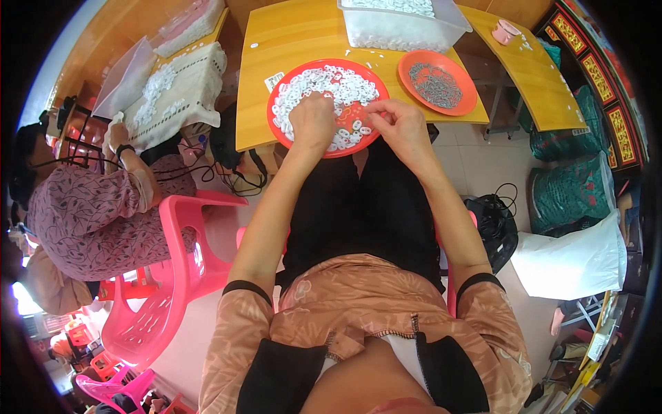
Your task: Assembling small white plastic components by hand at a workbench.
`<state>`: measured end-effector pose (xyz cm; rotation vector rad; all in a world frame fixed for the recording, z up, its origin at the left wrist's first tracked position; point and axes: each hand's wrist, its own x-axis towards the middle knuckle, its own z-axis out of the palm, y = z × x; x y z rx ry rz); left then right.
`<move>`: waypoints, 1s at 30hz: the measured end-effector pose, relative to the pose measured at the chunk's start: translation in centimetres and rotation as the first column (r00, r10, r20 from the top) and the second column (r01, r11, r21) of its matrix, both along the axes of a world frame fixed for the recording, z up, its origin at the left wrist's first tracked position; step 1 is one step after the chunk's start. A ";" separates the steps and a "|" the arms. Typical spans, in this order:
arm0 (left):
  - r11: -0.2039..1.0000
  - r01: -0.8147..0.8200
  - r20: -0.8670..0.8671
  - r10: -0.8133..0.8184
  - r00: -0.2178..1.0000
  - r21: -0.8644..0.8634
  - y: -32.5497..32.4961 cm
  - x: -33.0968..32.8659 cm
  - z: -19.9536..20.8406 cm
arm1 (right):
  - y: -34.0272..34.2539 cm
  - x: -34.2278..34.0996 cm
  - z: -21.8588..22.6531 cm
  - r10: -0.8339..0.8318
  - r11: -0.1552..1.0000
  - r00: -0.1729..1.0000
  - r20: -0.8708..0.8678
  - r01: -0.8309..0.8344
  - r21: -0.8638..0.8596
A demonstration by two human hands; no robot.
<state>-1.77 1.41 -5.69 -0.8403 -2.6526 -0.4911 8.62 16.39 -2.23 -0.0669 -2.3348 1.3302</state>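
A round red tray (381,92) at the yellow table's front edge holds many small white oval plastic pieces (352,90) with holes in them. My left hand (312,123) is over the tray's left part, its fingers curled down among the pieces; its fingertips are hidden, so what it grips cannot be made out. At the tray's right rim, my right hand (401,126) has thumb and forefinger pinched together; anything between them is too small to name. A few white pieces lie apart on the tray's bare patterned bottom, between my hands. Just right of the tray, an orange plate (472,103) holds a heap of small grey metal pins (436,86).
A clear bin (386,34) of white pieces stands behind the tray on the table (276,34). To the left, another person (103,200) works at a cloth-covered table, near a pink chair (176,276). Bags (569,255) and a side table (552,96) are on the right.
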 end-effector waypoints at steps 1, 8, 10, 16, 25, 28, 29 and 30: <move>1.000 -0.007 0.015 0.006 1.000 0.014 0.3 -0.1 0.0 | 0.0 0.3 0.1 -0.007 1.000 1.000 -0.027 0.007 -0.008; 0.988 0.021 0.206 -0.053 0.977 0.151 0.3 -0.5 1.0 | -2.2 5.1 6.6 0.240 0.937 0.966 -0.098 -0.257 -0.236; 0.945 -0.009 0.275 -0.086 0.957 0.328 -0.4 0.1 1.2 | -3.9 8.5 9.6 0.421 0.791 0.874 -0.242 -0.485 -0.374; 0.514 -0.228 0.516 -0.533 0.671 0.827 -3.0 3.8 2.6 | -6.2 12.5 14.0 0.588 -0.003 0.209 -0.782 -0.965 -0.261; 0.159 -0.463 0.406 -0.763 0.503 0.872 -5.0 7.6 3.6 | -6.9 13.4 16.7 0.655 -0.459 0.022 -0.755 -0.782 -0.421; 0.144 -0.531 0.396 -0.827 0.399 0.835 -5.5 8.2 4.3 | -7.3 13.4 16.6 0.645 -0.421 0.050 -0.763 -0.809 -0.409; 0.139 -0.534 0.398 -0.822 0.407 0.834 -5.6 8.3 4.6 | -7.3 13.1 16.5 0.645 -0.430 0.045 -0.763 -0.804 -0.411; 0.124 -0.564 0.392 -0.836 0.384 0.816 -5.6 8.3 4.8 | -7.4 12.9 16.3 0.623 -0.435 0.009 -0.782 -0.827 -0.356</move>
